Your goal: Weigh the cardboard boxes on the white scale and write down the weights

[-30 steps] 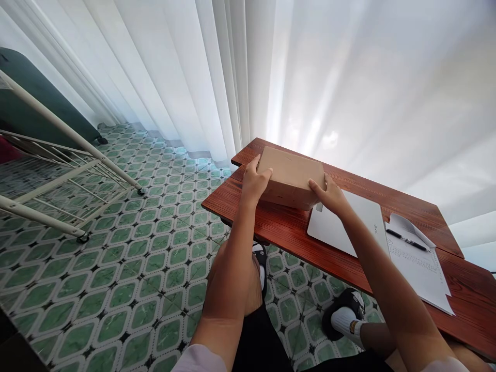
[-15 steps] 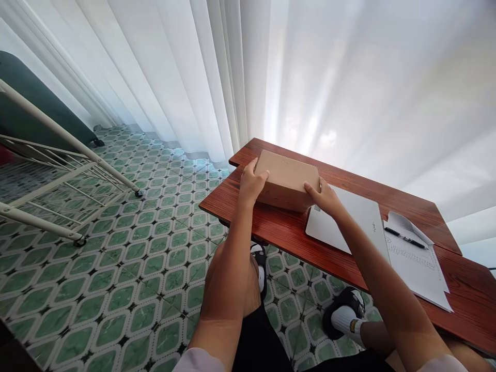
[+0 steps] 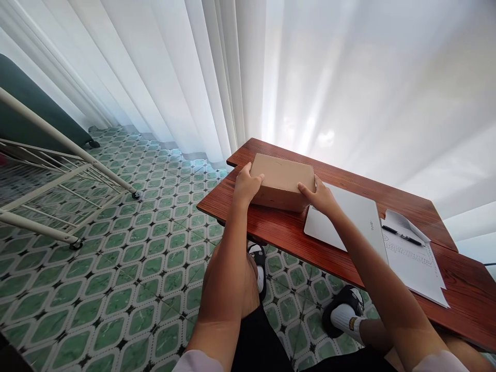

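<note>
While it rests on the table [image 3: 271, 227], the cardboard box [image 3: 282, 178] sits clasped between left hand [image 3: 246, 184] and right hand [image 3: 321, 198] grips.

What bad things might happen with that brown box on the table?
1. The cardboard box, held at each end by the left hand and right hand, sits near the left end of the table; pushed that way, it might drop onto the tiled floor.
2. Its right end is close to the white laptop; sliding it that way might scrape the lid.
</note>
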A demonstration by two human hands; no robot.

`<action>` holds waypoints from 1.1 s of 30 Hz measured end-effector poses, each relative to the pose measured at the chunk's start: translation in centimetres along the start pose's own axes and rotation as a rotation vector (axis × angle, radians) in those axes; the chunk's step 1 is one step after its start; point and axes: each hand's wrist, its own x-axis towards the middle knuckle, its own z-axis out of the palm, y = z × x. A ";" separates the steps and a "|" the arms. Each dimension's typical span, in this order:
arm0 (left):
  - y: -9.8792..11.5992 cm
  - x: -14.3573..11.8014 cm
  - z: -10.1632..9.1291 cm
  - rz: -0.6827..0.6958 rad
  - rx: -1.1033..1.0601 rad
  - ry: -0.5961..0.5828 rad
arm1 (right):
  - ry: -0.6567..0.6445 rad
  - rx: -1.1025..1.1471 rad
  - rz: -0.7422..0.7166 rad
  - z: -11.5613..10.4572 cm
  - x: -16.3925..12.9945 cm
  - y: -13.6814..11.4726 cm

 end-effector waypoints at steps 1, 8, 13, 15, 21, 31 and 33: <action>-0.1 0.1 0.0 -0.003 0.014 -0.001 | -0.002 -0.008 0.003 0.0 0.0 -0.1; -0.2 0.0 -0.1 -0.022 0.053 -0.016 | -0.033 -0.054 0.022 0.0 -0.3 -0.9; -0.3 0.1 -0.2 -0.019 0.095 -0.039 | -0.046 -0.086 0.018 0.1 -0.2 -1.1; -0.2 0.2 -0.2 -0.011 0.123 -0.048 | -0.049 -0.091 0.019 0.1 -0.2 -1.1; 0.2 -0.2 0.2 0.101 0.242 -0.008 | -0.054 -0.069 0.028 0.0 -0.2 -0.6; 3.8 -3.4 3.0 0.439 0.304 0.270 | 0.078 0.226 -0.083 -1.4 -0.8 1.9; 4.6 -4.2 3.5 0.504 0.278 0.285 | 0.164 0.243 -0.131 -2.4 -1.2 2.3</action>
